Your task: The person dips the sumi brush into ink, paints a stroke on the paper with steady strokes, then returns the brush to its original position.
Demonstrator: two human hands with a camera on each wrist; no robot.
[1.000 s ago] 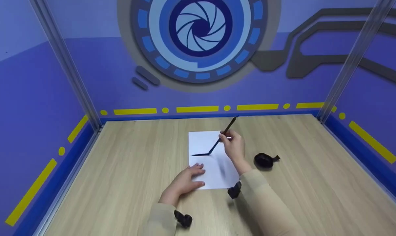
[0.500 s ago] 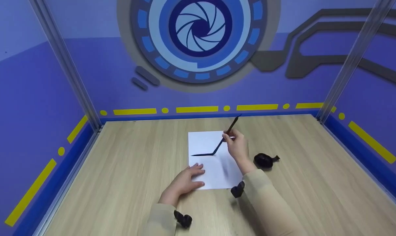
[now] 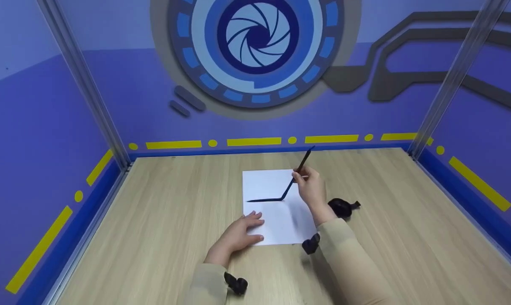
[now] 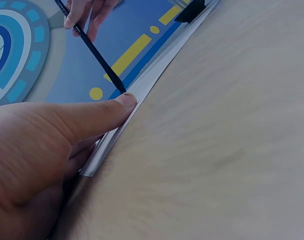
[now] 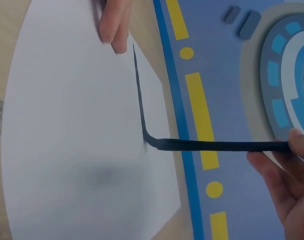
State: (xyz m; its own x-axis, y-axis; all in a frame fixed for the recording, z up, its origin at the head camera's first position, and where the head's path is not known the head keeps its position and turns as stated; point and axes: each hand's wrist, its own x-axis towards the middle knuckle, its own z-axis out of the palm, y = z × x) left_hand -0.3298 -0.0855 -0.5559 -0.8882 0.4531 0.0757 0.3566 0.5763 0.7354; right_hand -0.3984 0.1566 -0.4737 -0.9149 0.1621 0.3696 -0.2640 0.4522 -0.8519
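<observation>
White paper (image 3: 261, 184) lies on the worktop (image 3: 175, 212), near its far edge. A slim dark brush (image 5: 217, 145) leans over it, bent tip (image 5: 152, 141) touching the end of a straight black stroke (image 5: 138, 90).

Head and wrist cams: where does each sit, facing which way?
Head: on the head, facing forward-down at paper; left hand, right hand, sleeves show.
Left wrist: on that wrist, facing across table to wall; both hands show.
Right wrist: on that wrist, facing paper and wall; both hands show.
Both wrist views share brush and paper.
</observation>
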